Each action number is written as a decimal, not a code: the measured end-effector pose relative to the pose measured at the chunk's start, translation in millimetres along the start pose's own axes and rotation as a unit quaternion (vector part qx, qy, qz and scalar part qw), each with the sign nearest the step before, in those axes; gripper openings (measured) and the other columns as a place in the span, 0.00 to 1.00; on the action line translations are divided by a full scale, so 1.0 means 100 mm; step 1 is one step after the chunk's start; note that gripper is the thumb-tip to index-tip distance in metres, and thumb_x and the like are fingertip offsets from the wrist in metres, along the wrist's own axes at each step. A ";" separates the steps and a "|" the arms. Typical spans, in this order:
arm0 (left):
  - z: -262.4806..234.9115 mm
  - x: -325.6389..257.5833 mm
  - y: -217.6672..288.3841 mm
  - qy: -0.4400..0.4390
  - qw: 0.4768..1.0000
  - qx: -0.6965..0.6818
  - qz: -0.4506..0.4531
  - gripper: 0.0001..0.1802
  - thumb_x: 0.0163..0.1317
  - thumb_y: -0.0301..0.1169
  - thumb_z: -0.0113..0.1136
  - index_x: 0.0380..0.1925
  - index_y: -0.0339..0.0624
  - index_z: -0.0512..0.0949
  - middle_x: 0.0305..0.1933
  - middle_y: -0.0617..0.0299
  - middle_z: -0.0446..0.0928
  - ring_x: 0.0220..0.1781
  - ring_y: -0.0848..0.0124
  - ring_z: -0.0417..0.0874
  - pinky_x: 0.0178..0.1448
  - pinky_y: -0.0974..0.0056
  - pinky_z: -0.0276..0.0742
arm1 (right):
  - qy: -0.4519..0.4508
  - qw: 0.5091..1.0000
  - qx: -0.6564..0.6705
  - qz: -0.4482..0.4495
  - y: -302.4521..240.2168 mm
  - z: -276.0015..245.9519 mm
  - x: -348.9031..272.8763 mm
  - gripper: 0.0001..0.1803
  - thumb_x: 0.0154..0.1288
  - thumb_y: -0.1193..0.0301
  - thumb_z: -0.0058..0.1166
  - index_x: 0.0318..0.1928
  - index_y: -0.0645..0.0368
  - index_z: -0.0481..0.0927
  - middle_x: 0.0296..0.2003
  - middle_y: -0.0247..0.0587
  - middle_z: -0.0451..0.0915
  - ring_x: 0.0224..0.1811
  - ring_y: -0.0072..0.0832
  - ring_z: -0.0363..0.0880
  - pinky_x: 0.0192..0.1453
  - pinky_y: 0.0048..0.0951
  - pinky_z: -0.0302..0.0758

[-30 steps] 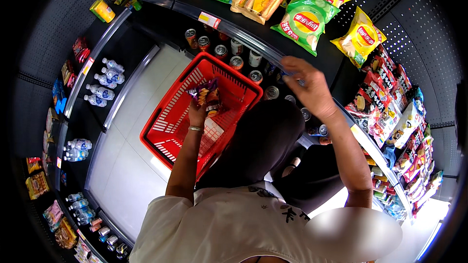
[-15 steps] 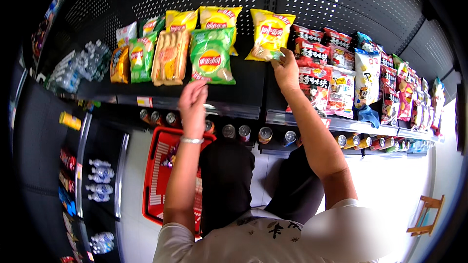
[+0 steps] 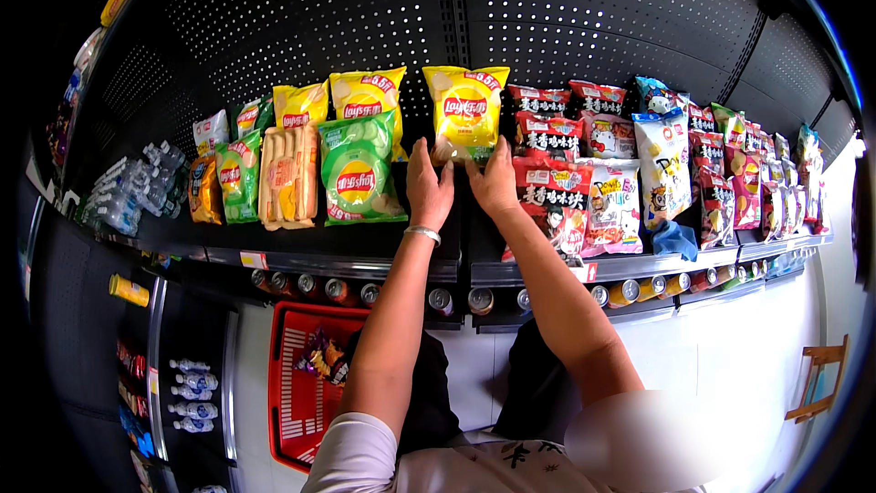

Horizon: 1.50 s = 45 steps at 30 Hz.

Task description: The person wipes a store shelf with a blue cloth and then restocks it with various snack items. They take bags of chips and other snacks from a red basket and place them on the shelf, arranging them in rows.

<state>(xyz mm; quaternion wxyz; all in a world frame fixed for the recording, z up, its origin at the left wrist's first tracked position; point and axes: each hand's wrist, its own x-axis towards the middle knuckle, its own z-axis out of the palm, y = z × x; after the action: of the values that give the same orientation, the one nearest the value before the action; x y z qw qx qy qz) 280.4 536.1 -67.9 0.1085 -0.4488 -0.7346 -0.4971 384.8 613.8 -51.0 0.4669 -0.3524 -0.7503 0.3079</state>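
below, red basket (image 3: 293, 374), packet (image 3: 321, 354) inside, yellow bag (image 3: 467, 110) above

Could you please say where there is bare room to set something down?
The shelf is bare between left hand and right hand, before the yellow bag they touch; so is the floor between basket and bottle rack. Bags crowd both hands' outer sides.

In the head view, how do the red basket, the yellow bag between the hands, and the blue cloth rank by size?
From largest to smallest, as they look:
Red basket, partly hidden
Yellow bag
Blue cloth
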 end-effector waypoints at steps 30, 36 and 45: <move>-1.08 0.01 0.82 -0.059 0.896 -0.438 -0.036 0.40 0.58 0.49 0.73 0.59 0.32 0.68 0.56 0.53 0.78 0.57 0.67 0.80 0.61 0.63 0.76 | -0.072 0.953 0.294 -0.029 -0.84 -0.65 -0.30 0.30 0.73 0.53 0.53 0.61 0.65 0.68 0.49 0.48 0.81 0.50 0.32 0.80 0.56 0.33 0.75; -1.47 -0.33 0.90 0.057 0.900 -0.432 -0.003 0.32 0.58 0.37 0.74 0.56 0.33 0.71 0.53 0.57 0.79 0.55 0.71 0.80 0.59 0.63 0.76 | -0.076 0.936 0.338 -0.065 -1.19 -0.65 -0.63 0.23 0.74 0.58 0.54 0.56 0.66 0.72 0.45 0.42 0.81 0.46 0.23 0.77 0.53 0.29 0.75; -2.62 -1.53 0.07 0.206 0.876 -0.407 -0.154 0.20 0.65 0.32 0.67 0.53 0.35 0.76 0.49 0.58 0.82 0.47 0.75 0.83 0.51 0.68 0.81 | -0.283 0.920 0.209 -0.173 -1.51 -0.42 -1.25 0.14 0.69 0.77 0.56 0.53 0.66 0.74 0.43 0.45 0.85 0.42 0.25 0.83 0.48 0.27 0.79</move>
<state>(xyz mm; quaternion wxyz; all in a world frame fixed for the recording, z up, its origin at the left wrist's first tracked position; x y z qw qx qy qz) 298.4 235.6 -29.4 -0.0126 -0.2216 -0.4885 -0.8438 425.9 432.7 23.7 0.3443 -0.0098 -0.8187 0.4595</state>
